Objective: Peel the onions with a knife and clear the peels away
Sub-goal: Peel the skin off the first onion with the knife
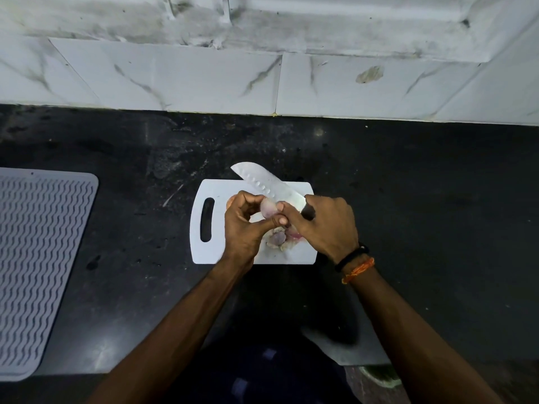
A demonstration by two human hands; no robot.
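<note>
Cutting board point(210, 252): white plastic, slotted handle at its left end, flat on the black stone countertop point(408, 185), roughly centre of the scene.

Onion point(268, 209): small, pale pink, partly peeled; held above the middle of the board between both hands.

Left hand point(245, 223): fingers curled round the onion from the left, thumb lying across its near side. Holds the onion clear of the board.

Right hand point(326, 225): fingers wrapped round the dark handle of the knife; its thumb reaches left to the onion, tip beside the left thumb. Wrist carries a black band point(351, 256) and an orange thread point(358, 269).

Knife point(268, 183): broad santoku-type blade with a row of dimples, pointing far and left, tip past the far edge of the board. The blade lies against the far side of the onion; which edge faces the onion cannot be told.

Onion peels point(281, 237): small heap of pinkish skins and trimmings on the board, near side, right of centre, partly hidden below the hands.

Drying mat point(38, 258): grey, wavy ribbed pattern, on the countertop at far left, well apart from the board.

Wall tiles point(204, 80): white marble pattern with grey veins, along the far edge of the countertop; stained ledge above.
</note>
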